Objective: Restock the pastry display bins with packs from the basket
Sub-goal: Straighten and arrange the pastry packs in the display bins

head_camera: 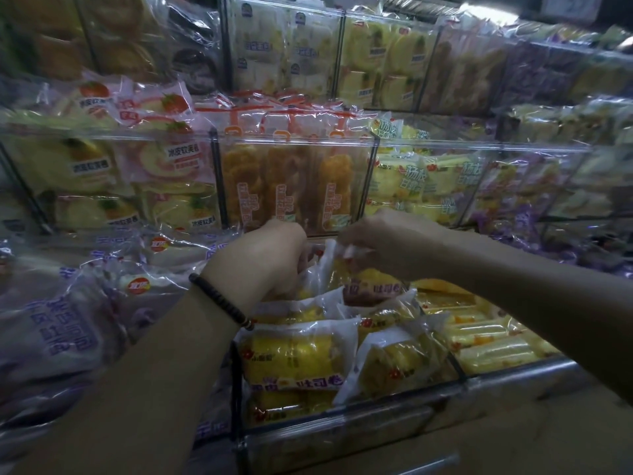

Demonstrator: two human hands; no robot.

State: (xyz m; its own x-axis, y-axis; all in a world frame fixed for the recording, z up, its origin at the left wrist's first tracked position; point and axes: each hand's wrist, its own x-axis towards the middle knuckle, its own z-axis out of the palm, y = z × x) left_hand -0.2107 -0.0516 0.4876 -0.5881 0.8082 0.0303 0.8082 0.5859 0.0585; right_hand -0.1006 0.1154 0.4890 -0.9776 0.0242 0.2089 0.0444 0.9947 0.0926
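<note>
Two hands, both at the back of the front bin [342,428]. Right hand [387,241]: pinches the top seal of a yellow pack [371,286]. Left hand [270,258], beaded bracelet [219,299] at the wrist: fingers curled down at the pack's left edge; whether they grip it cannot be told. Pack: half-upright, long axis leaning from the hands down toward the wearer, lower end among stocked packs [294,354] lying in the bin. Right hand is the nearer. Basket: not in view.

Dim shop light, with bright glare [486,15] top right.
</note>
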